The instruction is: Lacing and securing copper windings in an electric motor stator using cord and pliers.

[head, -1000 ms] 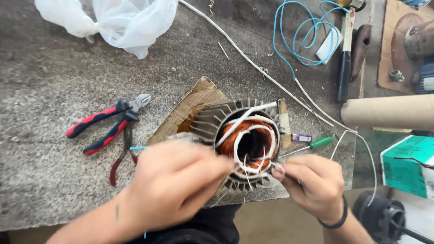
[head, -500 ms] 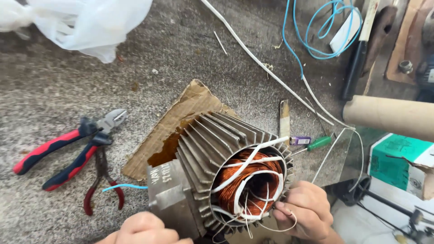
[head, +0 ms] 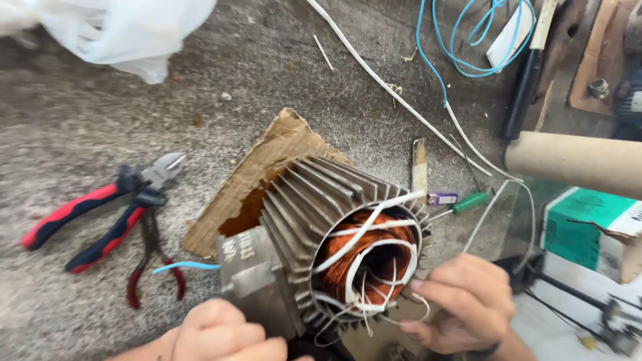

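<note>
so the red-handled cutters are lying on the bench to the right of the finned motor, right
Not quite. The head view shows the red-handled cutters lying on the bench to the left of the finned motor, not the right.

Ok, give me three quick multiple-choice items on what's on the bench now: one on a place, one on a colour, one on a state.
1. Where do the red-handled cutters lie relative to the finned motor housing?
A. To its left in the picture
B. On top of it
C. Inside it

2. What colour are the windings inside the housing?
A. Blue
B. Copper orange
C. Green

3. What is the right hand doing?
A. Resting flat on the bench
B. Holding the cutters
C. Fingers on the white wires at the housing's open end

Answers: 1 A, the cutters lie on the grey bench left of the housing. 2 B, the coils show copper orange. 3 C, its fingers are at the white wire loops by the rim, while the left hand is at the housing's base.
</note>
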